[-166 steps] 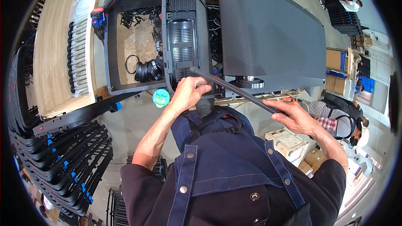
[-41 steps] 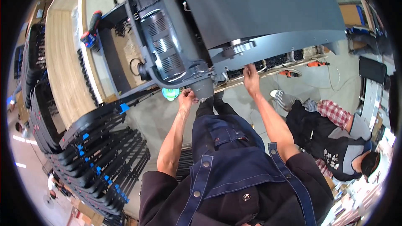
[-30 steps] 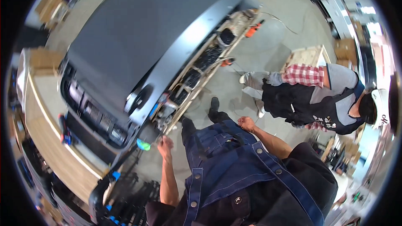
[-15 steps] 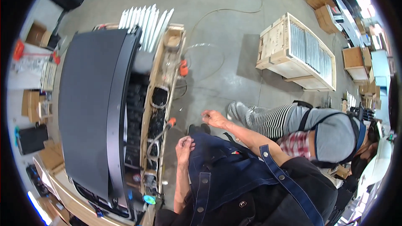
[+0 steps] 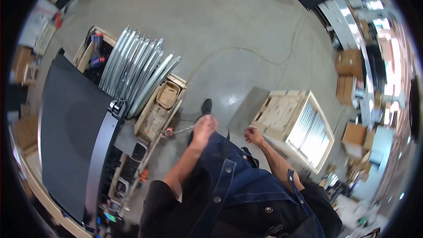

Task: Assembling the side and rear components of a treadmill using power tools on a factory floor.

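Observation:
My left hand (image 5: 205,126) hangs in front of my blue denim apron (image 5: 240,180). It is blurred and loosely curled, with nothing visible in it. Just to its left a thin metal rod with an orange end (image 5: 176,130) lies on the wooden bench (image 5: 152,121); whether the hand touches it is unclear. My right hand (image 5: 253,135) is a closed fist with nothing in it, held over the floor near a wooden crate (image 5: 282,110). A large black treadmill (image 5: 70,136) lies along the left.
A bundle of silver metal tubes (image 5: 136,72) rests on the bench's far end. The wooden crate on the right holds ribbed metal sheets (image 5: 308,130). A cable (image 5: 246,52) curves across the grey floor. Cardboard boxes (image 5: 348,64) stand at the far right.
Both hands have come off the treadmill's frame and dropped toward my body. The view has swung round, so the treadmill now lies at the left; the crouching person has gone out of view.

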The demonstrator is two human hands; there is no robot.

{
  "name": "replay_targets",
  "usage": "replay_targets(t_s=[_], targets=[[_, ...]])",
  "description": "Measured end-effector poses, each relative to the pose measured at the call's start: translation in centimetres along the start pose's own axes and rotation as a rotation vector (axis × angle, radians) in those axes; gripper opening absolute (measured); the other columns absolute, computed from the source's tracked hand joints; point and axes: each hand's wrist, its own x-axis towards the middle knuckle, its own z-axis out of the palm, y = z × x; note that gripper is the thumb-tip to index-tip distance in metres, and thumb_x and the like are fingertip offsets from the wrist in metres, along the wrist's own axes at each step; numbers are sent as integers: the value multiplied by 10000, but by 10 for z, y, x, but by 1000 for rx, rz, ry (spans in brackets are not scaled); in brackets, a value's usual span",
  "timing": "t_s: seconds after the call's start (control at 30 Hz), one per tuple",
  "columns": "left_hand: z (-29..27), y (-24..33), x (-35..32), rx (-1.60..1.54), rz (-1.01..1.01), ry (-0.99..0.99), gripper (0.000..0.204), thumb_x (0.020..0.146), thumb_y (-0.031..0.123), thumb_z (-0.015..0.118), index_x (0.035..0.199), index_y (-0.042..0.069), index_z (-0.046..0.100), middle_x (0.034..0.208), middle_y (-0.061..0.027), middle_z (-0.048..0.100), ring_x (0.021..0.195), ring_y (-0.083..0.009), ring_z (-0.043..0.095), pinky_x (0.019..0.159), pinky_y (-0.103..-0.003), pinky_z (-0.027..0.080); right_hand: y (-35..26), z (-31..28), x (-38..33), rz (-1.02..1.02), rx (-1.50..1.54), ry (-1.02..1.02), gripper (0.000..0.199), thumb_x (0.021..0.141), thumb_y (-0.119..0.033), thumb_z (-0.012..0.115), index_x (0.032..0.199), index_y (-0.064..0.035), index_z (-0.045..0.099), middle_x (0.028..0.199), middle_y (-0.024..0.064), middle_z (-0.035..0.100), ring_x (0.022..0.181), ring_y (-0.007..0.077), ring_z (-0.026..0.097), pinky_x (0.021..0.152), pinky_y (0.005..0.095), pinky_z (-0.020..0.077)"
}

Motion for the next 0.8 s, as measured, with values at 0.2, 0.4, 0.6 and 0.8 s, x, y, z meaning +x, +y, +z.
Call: replay_targets(t_s=[0.2, 0.4, 0.6, 0.8], targets=[[3, 38, 45, -463, 134, 309, 411, 1020, 268, 622, 1367, 84, 501, 1324, -142, 604, 1126, -257, 634, 940, -410, 543, -74, -175, 77, 245, 132, 127, 344, 950, -192, 621, 1203, 41, 626, 910, 165, 696, 629, 233, 691, 513, 327, 559], [27, 4, 117, -1001, 374, 691, 330, 1004, 226, 640, 1249, 24, 548, 1152, -161, 677, 983, -306, 681, 830, -429, 603, -151, -311, 218, -624, -499, -85, 279, 843, -88, 681, 1118, -45, 681, 1002, 99, 690, 823, 260, 667, 715, 385, 557], [110, -55, 174, -940, 285, 1397, 368, 1009, 261, 608, 1241, -15, 537, 1070, -181, 691, 850, -310, 698, 681, -398, 602, -393, -397, 413, -158, -391, -276, 114, 911, -128, 620, 977, -41, 655, 774, 104, 632, 638, 242, 643, 528, 385, 516], [259, 66, 229, -1164, 228, 1006, 497, 1049, 393, 491, 1214, -59, 613, 963, -166, 724, 782, -265, 699, 682, -345, 569, -722, -344, 565, -179, -444, -308, 168, 959, -143, 538, 878, -32, 635, 639, 84, 596, 471, 196, 603, 366, 333, 469]])
